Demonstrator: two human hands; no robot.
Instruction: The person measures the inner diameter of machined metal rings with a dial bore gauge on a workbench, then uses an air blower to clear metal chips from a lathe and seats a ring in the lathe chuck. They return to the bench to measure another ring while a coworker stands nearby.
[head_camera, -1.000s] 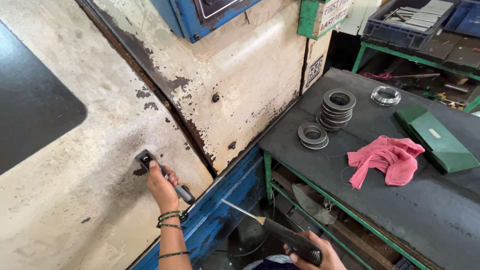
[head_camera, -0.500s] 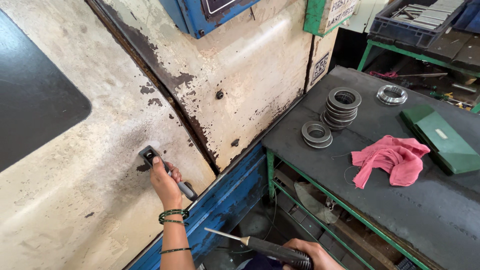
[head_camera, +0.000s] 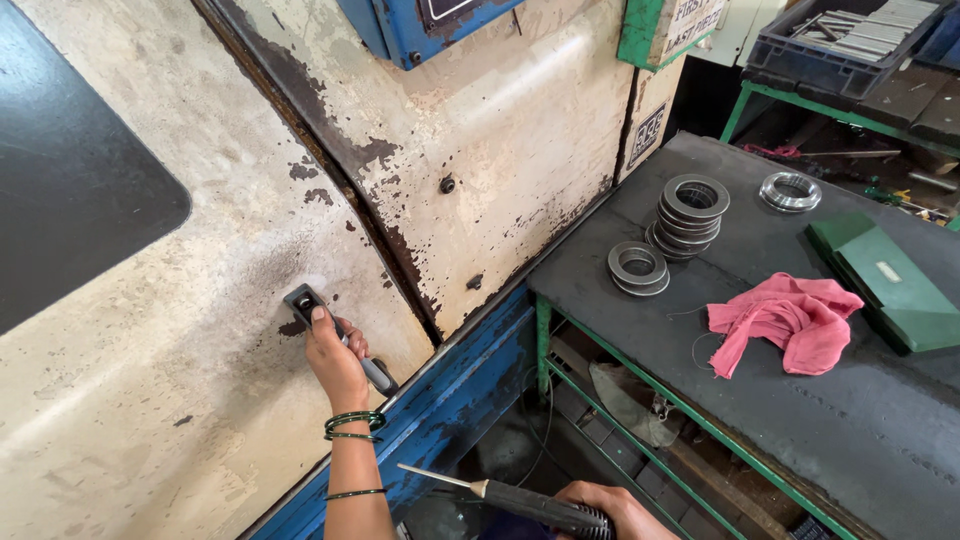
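My left hand (head_camera: 335, 362) grips the black door handle (head_camera: 304, 300) on the worn cream sliding door (head_camera: 150, 400) of a machine. Green bangles sit on that wrist. My right hand (head_camera: 610, 507) at the bottom edge holds a black-handled tool with a thin metal nozzle (head_camera: 500, 491) that points left. The door's edge meets the fixed cream panel (head_camera: 500, 150) along a dark seam.
A dark workbench (head_camera: 780, 420) with a green frame stands to the right. On it lie stacks of metal rings (head_camera: 690, 212), a pink rag (head_camera: 785, 320) and a green box (head_camera: 885, 280). A blue machine base (head_camera: 450, 390) runs below the door. A crate of metal parts (head_camera: 850, 35) sits behind.
My right hand and the tool have dropped lower and levelled out, nozzle now pointing left. My left hand stays on the door handle.
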